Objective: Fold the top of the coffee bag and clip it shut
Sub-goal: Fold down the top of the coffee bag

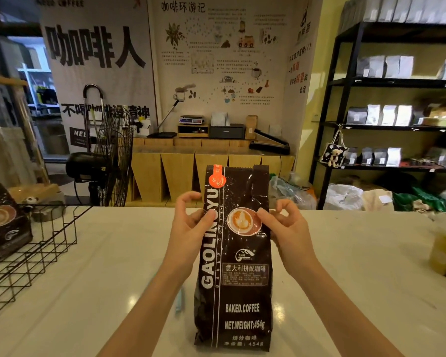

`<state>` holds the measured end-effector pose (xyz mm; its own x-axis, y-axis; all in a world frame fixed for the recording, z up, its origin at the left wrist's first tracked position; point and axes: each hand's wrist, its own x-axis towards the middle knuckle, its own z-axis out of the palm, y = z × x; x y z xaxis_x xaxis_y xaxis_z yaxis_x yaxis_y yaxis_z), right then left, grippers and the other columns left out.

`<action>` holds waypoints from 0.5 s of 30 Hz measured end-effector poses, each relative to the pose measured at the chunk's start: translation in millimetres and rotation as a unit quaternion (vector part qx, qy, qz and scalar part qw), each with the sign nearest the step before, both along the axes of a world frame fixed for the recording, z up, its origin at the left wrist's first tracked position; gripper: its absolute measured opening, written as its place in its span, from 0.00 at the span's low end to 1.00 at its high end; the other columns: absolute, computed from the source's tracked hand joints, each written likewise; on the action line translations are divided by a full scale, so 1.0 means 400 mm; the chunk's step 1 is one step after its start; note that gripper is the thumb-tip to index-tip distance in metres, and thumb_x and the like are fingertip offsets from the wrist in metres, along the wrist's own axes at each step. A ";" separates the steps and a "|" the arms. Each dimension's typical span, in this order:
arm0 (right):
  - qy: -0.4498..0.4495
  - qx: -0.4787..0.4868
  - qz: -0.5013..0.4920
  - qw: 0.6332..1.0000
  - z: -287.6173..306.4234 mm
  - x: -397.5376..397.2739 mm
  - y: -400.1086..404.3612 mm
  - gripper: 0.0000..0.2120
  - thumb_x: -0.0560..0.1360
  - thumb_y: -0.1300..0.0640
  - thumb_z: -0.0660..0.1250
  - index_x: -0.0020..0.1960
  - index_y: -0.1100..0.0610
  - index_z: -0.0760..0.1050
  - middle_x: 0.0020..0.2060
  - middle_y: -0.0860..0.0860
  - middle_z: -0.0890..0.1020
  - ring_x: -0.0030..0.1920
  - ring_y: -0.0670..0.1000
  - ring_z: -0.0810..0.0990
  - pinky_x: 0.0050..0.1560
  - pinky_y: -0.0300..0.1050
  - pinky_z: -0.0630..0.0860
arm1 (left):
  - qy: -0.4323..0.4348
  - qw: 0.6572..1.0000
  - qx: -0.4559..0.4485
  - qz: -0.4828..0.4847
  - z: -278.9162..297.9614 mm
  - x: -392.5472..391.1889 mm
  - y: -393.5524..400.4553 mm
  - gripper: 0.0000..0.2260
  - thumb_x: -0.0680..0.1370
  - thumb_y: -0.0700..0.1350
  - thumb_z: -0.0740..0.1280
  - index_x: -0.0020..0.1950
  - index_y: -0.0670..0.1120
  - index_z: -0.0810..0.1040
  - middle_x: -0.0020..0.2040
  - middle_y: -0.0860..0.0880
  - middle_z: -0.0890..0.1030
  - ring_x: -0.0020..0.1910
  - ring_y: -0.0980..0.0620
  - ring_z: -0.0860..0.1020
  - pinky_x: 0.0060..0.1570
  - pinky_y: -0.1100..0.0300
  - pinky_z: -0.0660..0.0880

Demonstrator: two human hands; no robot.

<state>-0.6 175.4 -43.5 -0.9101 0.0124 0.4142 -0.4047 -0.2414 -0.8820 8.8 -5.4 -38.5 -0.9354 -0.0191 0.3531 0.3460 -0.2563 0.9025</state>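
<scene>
A tall dark coffee bag (pixel 236 256) stands upright on a white table (pixel 113 266), its long axis vertical, printed front facing the camera and its flat, unfolded top edge pointing up. The left hand (pixel 188 225) touches the bag's left edge about a third of the way down, thumb laid on the front, the other fingers curled loosely open behind the edge. The right hand (pixel 287 228) meets the right edge at the same height, thumb on the front, fingers bent and spread; neither grip is closed tight on the bag. Just left of the bag's lower half a pale blue clip-like object (pixel 179 301) lies on the table. Further left of the bag, a black wire basket (pixel 36 246) holds a second dark coffee bag (pixel 3 220).
</scene>
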 end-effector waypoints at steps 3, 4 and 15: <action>0.029 0.012 -0.009 0.999 0.008 0.001 -0.006 0.09 0.71 0.62 0.68 0.35 0.49 0.76 0.35 0.48 0.85 0.38 0.49 0.83 0.34 0.40 0.79 | 0.037 0.999 -0.037 -0.010 0.014 0.004 0.001 0.15 0.76 0.35 0.61 0.48 0.57 0.77 0.41 0.48 0.85 0.38 0.51 0.83 0.32 0.59 0.79; 0.036 0.025 -0.012 0.999 0.012 0.001 -0.004 0.12 0.72 0.63 0.67 0.35 0.48 0.79 0.35 0.47 0.85 0.39 0.47 0.83 0.35 0.39 0.79 | 0.045 0.998 -0.053 -0.011 0.019 0.005 0.001 0.16 0.76 0.36 0.60 0.47 0.56 0.79 0.42 0.50 0.85 0.40 0.52 0.83 0.33 0.61 0.79; 0.052 0.077 0.059 0.994 0.055 0.012 0.021 0.15 0.62 0.57 0.72 0.48 0.47 0.82 0.41 0.49 0.87 0.45 0.52 0.85 0.38 0.38 0.80 | 0.049 0.995 -0.068 -0.060 0.036 0.011 -0.008 0.21 0.66 0.45 0.70 0.57 0.61 0.77 0.52 0.53 0.84 0.51 0.54 0.81 0.40 0.61 0.80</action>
